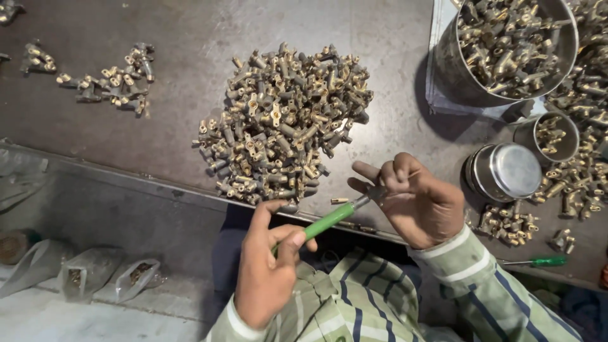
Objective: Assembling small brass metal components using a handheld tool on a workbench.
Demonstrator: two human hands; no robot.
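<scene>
Green-handled screwdriver (329, 220), brass-and-grey fittings (282, 123), silvery steel bucket (451, 66), dark grey table (190, 38), pale green striped sleeves (472, 266).

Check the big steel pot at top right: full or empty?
Full: the big steel pot is heaped to its rim with small brass fittings.

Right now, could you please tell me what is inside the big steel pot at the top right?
The big steel pot is heaped with small brass fittings; they cover its bottom, which cannot be seen.

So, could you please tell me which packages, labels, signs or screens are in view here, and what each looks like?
Clear plastic bag: floor, lower left, crumpled, holding small dark parts.
Second clear bag: just left of it, similar contents.
Third clear bag: further left, contents unclear.
No labels, signs or screens show.
</scene>
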